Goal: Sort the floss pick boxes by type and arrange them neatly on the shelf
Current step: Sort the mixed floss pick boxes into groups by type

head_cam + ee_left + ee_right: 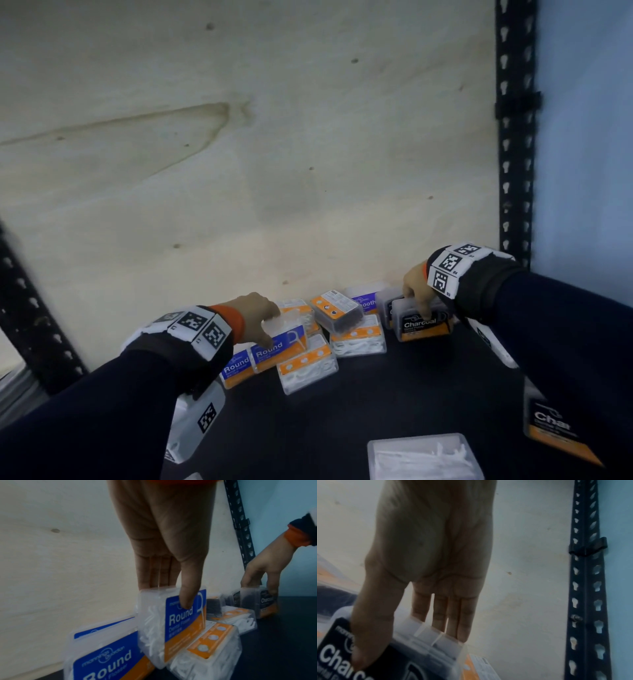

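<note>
Sorting is under way: the left hand (253, 317) is pinching a blue Round box (278, 346) between thumb and fingers at the left of the jumbled pile (342, 329) by the far wall, just beside a second Round box (236, 368), while the right hand (416, 289) is gripping a black Charcoal box (423, 325) at the pile's right end on the dark shelf (394, 394). Next, by judgement, each box is wanting a lift clear of its neighbours and an upright seat beside its own type, with the orange-labelled boxes lying flat between the hands remaining unsorted.
</note>
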